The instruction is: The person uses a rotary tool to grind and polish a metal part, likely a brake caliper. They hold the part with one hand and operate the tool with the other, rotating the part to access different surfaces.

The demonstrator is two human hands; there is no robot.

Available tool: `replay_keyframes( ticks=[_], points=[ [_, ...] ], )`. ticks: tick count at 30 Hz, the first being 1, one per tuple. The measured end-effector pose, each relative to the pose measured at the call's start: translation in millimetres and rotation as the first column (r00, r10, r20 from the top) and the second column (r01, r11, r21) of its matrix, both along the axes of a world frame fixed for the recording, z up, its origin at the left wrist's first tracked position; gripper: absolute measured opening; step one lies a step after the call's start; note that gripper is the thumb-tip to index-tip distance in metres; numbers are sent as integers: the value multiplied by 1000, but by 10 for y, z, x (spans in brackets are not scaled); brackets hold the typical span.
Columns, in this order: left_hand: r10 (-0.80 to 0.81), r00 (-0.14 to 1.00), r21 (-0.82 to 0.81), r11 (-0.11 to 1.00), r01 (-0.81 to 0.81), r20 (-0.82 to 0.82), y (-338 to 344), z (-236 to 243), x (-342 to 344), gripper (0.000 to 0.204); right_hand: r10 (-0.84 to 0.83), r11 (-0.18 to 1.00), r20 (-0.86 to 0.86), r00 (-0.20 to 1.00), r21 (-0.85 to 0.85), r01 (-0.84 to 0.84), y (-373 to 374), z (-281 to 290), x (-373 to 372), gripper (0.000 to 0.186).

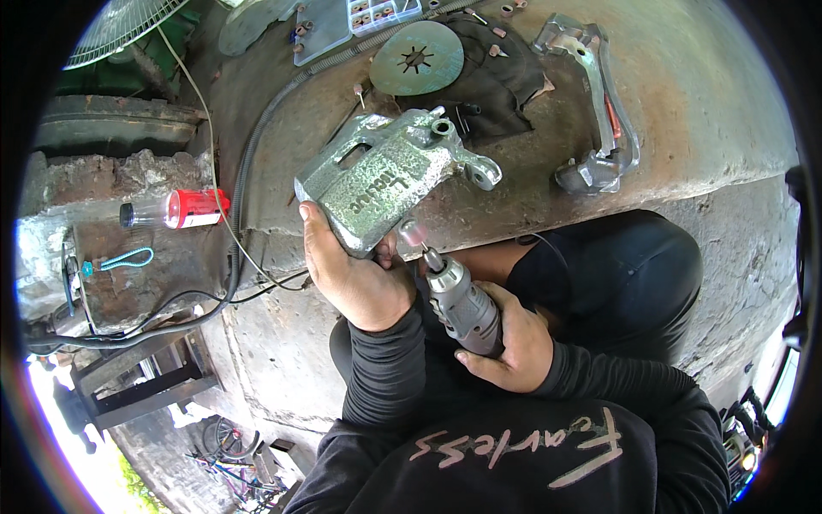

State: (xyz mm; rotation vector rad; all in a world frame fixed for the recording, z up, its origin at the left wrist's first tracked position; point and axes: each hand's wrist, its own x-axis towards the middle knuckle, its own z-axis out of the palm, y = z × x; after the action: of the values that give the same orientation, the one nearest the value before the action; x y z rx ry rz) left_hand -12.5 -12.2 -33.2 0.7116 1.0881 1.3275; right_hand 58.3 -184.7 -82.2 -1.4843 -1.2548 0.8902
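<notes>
My left hand (355,278) grips the lower left end of a silvery cast-metal brake caliper (385,184), thumb along its near edge. Dark handwriting marks the caliper's upper face, and a lug with a hole juts out at its right. Wrapped round the grey body of a rotary grinder (467,308) is my right hand (518,347). The grinder points up and left. Its small pinkish grinding bit (413,233) is blurred and lies close by the caliper's lower right edge; whether they touch I cannot tell.
On the concrete ledge lie a round green sanding disc (417,58), a black cloth (492,81), a metal bracket (591,103) and a compartment box (384,13) of small bits. A corrugated hose (257,128) and a red-labelled bottle (193,209) are at left. A fan (120,26) stands far left.
</notes>
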Motion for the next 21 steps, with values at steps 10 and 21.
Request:
replay_keyframes(
  ticks=[10, 21],
  points=[
    [1, 995, 18, 1000, -3, 103, -9, -20, 4, 26, -17, 1000, -104, 994, -2, 17, -44, -16, 156, 81],
    [-122, 970, 28, 991, 131, -212, -63, -151, -399, 38, -183, 965, -597, 781, -262, 27, -131, 537, 802, 83]
  ],
)
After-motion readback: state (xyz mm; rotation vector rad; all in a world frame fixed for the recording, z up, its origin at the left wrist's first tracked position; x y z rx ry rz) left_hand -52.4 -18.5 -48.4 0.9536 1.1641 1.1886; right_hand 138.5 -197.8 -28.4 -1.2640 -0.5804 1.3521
